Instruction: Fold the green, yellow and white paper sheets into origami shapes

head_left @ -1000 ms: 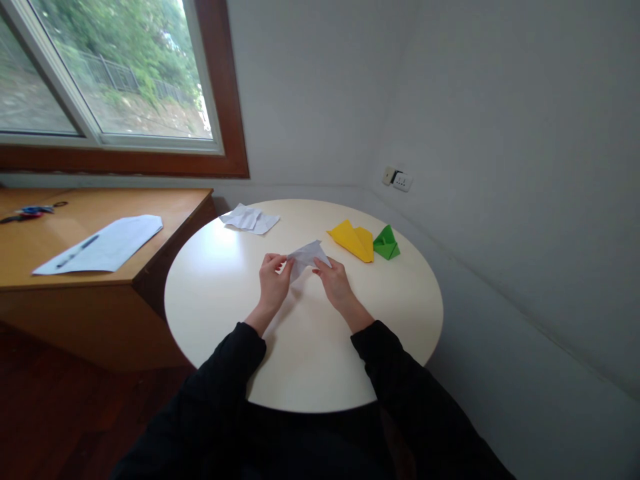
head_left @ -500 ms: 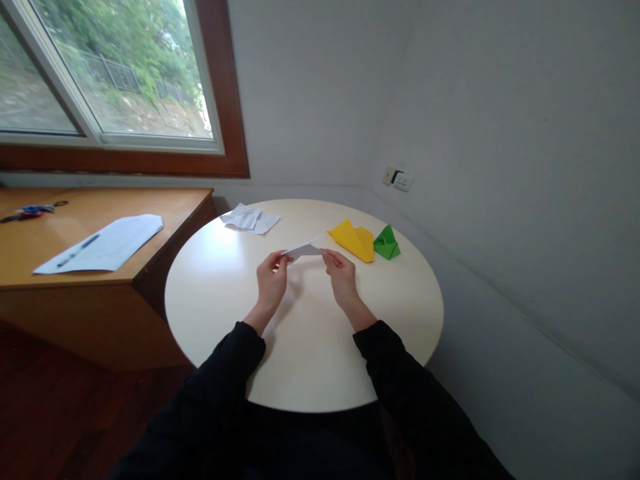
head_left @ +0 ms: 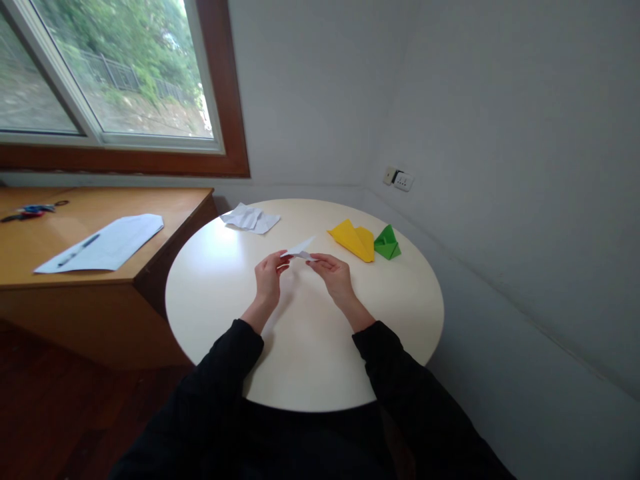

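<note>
Above the round cream table, a small piece of folded white paper is held between my two hands. My left hand pinches its left end, fingers closed. The right end is pinched by the thumb and fingers of my right hand. One pointed flap of the paper sticks up and away from me. The fingertips partly cover the paper, so its full shape is hidden. Beyond my right hand lie a folded yellow paper and a folded green paper.
Creased white paper lies at the table's back left. On the wooden desk to the left are white sheets, a dark pen and a dark, blue and red item. Walls meet behind the table; a socket is on the right.
My right hand has moved left, closer to my left hand. The folded white paper has bent and turned, and its pointed flap now stands up more.
</note>
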A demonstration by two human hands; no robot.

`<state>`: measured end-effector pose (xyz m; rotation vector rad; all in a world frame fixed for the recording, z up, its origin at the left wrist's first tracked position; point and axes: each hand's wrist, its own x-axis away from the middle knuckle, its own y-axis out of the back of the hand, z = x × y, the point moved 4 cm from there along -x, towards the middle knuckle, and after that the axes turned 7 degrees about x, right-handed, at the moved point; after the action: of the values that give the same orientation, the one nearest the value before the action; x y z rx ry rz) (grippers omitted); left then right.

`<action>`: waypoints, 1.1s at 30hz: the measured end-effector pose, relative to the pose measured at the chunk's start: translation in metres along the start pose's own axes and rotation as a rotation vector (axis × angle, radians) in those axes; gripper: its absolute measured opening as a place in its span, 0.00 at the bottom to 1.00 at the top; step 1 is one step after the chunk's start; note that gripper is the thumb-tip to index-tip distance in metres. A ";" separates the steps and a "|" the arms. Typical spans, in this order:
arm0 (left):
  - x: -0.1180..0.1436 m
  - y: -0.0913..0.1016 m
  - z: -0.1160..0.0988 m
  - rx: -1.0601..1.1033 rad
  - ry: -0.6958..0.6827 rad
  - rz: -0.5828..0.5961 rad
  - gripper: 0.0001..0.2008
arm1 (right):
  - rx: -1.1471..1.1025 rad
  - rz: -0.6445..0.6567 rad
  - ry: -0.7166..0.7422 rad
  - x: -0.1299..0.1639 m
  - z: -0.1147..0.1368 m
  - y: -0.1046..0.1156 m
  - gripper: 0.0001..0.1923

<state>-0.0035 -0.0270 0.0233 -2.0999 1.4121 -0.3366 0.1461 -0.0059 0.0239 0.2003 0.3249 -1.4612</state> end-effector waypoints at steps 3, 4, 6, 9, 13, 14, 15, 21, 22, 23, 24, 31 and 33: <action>-0.002 0.002 0.002 0.068 0.055 -0.021 0.09 | 0.028 0.035 0.026 0.002 0.000 -0.002 0.14; -0.003 0.003 0.003 0.088 0.071 -0.027 0.08 | 0.045 0.046 0.038 0.003 0.001 -0.003 0.13; -0.005 0.005 0.005 0.119 0.099 -0.038 0.08 | 0.087 0.060 0.067 0.006 0.004 -0.004 0.12; -0.007 0.007 0.008 0.145 0.120 -0.038 0.08 | 0.152 0.061 0.122 0.010 0.008 -0.005 0.09; -0.006 0.006 0.009 0.152 0.104 -0.017 0.07 | 0.219 0.042 0.191 0.012 0.010 -0.005 0.05; -0.006 0.006 0.008 0.152 0.095 -0.013 0.08 | 0.232 0.037 0.204 0.012 0.010 -0.005 0.04; -0.006 0.006 0.008 0.151 0.086 -0.011 0.08 | 0.244 0.033 0.216 0.012 0.010 -0.005 0.04; -0.008 0.007 0.009 0.144 0.055 -0.020 0.10 | 0.283 0.025 0.260 0.012 0.009 -0.005 0.05; -0.008 0.008 0.009 0.144 0.053 -0.020 0.09 | 0.283 0.023 0.263 0.013 0.009 -0.005 0.05; -0.009 0.008 0.010 0.144 0.052 -0.020 0.09 | 0.283 0.022 0.266 0.013 0.009 -0.005 0.05; -0.010 0.008 0.010 0.145 0.052 -0.019 0.08 | 0.281 0.021 0.267 0.013 0.009 -0.005 0.05; -0.013 0.009 0.009 0.138 0.086 0.002 0.05 | 0.227 0.014 0.231 0.013 0.010 -0.005 0.05; -0.014 0.007 0.008 0.122 0.107 0.022 0.04 | 0.187 -0.002 0.197 0.010 0.007 -0.004 0.07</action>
<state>-0.0105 -0.0141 0.0138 -1.9924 1.4365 -0.5196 0.1432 -0.0181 0.0273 0.4973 0.3473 -1.4768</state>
